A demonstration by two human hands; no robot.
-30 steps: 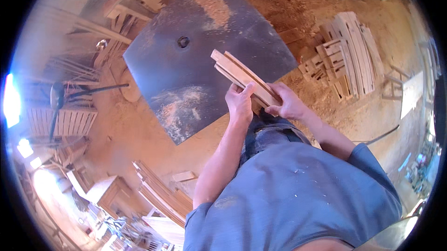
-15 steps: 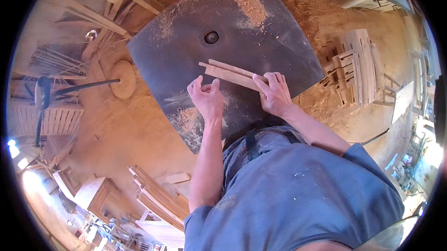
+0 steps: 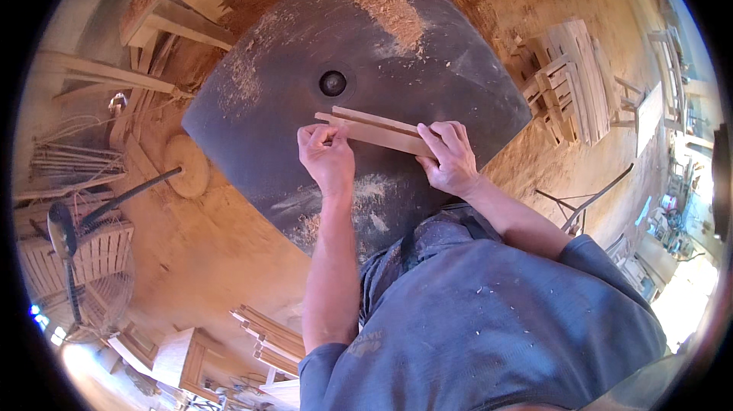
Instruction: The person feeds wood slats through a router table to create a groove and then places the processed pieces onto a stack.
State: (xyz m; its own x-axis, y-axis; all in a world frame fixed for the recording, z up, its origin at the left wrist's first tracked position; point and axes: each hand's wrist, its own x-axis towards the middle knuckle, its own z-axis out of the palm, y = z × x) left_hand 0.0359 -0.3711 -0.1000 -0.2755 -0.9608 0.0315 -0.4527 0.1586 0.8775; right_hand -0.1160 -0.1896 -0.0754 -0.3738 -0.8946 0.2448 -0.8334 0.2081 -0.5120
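Right fingers [image 3: 452,136] pinch wood strips [image 3: 382,136] inside edges of table [image 3: 466,90]; left fingers [image 3: 309,138] curled, grip unclear.

Woodworking shop: shavings [image 3: 385,10], stacked boards [image 3: 582,79]

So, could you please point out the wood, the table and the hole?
Wood [image 3: 385,138]: head view, near face's middle.
Table [image 3: 259,136]: head view, bare left part.
Hole [image 3: 332,83]: head view, its centre.

There are two hands [image 3: 327,163] [image 3: 452,161], one table [image 3: 259,136], one round opening [image 3: 333,83], one fan [image 3: 62,228].
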